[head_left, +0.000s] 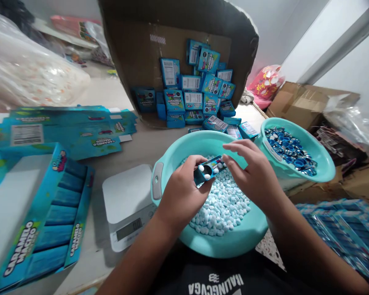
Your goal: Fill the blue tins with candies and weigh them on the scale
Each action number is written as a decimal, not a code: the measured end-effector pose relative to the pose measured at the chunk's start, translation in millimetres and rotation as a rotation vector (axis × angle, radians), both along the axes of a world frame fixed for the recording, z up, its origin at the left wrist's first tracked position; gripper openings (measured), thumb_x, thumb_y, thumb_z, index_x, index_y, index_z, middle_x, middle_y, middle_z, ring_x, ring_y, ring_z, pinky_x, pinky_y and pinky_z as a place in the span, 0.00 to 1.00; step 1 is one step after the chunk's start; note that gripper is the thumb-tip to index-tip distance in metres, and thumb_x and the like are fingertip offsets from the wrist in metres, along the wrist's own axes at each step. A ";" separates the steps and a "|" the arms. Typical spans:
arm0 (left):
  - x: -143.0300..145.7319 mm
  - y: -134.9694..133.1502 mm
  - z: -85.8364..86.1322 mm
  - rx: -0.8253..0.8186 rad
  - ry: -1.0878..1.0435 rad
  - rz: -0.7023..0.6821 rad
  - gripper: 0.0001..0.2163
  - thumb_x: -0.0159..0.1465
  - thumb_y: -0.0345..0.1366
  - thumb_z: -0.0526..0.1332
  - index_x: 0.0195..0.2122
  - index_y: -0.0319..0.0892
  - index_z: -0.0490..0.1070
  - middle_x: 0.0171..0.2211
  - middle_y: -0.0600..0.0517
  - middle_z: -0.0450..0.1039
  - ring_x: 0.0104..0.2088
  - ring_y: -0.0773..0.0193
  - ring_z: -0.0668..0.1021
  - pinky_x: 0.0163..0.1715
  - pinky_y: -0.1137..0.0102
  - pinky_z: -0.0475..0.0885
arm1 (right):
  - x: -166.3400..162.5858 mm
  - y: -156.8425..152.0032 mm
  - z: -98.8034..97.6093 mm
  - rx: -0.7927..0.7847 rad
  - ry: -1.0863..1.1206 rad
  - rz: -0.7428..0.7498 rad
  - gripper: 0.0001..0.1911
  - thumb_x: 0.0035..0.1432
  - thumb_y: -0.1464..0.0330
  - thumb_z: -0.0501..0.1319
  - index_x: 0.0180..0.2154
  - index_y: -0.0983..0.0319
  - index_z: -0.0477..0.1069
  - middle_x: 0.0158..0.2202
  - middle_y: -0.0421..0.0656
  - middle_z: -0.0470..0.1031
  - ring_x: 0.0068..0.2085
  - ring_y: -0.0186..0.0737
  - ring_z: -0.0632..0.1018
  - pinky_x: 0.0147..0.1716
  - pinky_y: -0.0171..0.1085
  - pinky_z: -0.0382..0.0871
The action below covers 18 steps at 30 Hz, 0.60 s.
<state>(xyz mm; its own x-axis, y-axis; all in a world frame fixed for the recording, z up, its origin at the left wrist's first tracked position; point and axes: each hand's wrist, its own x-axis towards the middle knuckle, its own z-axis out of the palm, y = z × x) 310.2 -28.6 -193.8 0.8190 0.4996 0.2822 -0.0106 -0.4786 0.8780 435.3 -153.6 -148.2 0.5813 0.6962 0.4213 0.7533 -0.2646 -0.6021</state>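
My left hand (182,192) is closed around a small blue candy box (209,169), held open over a turquoise bowl (233,241). A few white candies lie in the box's open end. My right hand (254,172) touches the box's right end with its fingertips, fingers partly spread. The bowl holds a heap of pale blue and white candies (221,205).
A white digital scale (127,205) sits left of the bowl. A second turquoise bowl (321,170) of blue caps stands at right. Filled small boxes (197,94) pile in a tipped cardboard carton (132,53). A blue display tray (39,213) and flat cartons (74,127) lie left. Wrapped packs (344,229) lie at right.
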 end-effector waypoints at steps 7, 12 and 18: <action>2.3 -1.8 -5.7 0.108 0.000 -0.002 0.19 0.60 0.26 0.66 0.51 0.46 0.68 0.45 0.53 0.78 0.45 0.60 0.80 0.47 0.66 0.75 | -5.9 -2.8 -7.9 -0.139 -0.158 -0.012 0.11 0.66 0.71 0.59 0.41 0.63 0.81 0.35 0.46 0.77 0.36 0.42 0.76 0.36 0.41 0.69; 2.4 -2.9 -9.6 0.179 -0.010 -0.048 0.21 0.60 0.25 0.66 0.53 0.45 0.67 0.48 0.51 0.78 0.47 0.58 0.80 0.46 0.64 0.76 | -16.4 1.6 -5.7 -0.126 -0.060 0.015 0.11 0.66 0.74 0.59 0.38 0.63 0.80 0.36 0.44 0.77 0.35 0.38 0.77 0.35 0.38 0.69; 3.7 -3.7 -8.6 0.150 -0.026 -0.083 0.22 0.64 0.27 0.64 0.59 0.43 0.65 0.53 0.47 0.76 0.53 0.58 0.78 0.53 0.63 0.75 | -16.2 7.1 -8.2 0.072 0.164 0.073 0.09 0.64 0.75 0.60 0.41 0.63 0.79 0.38 0.42 0.78 0.39 0.35 0.78 0.39 0.36 0.72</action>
<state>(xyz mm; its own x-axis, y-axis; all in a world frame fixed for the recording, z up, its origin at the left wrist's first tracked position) 313.9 -32.3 -202.4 0.8473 0.3812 0.3697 -0.0771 -0.6004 0.7960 419.1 -146.5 -156.5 0.5950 0.7107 0.3752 0.6592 -0.1645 -0.7338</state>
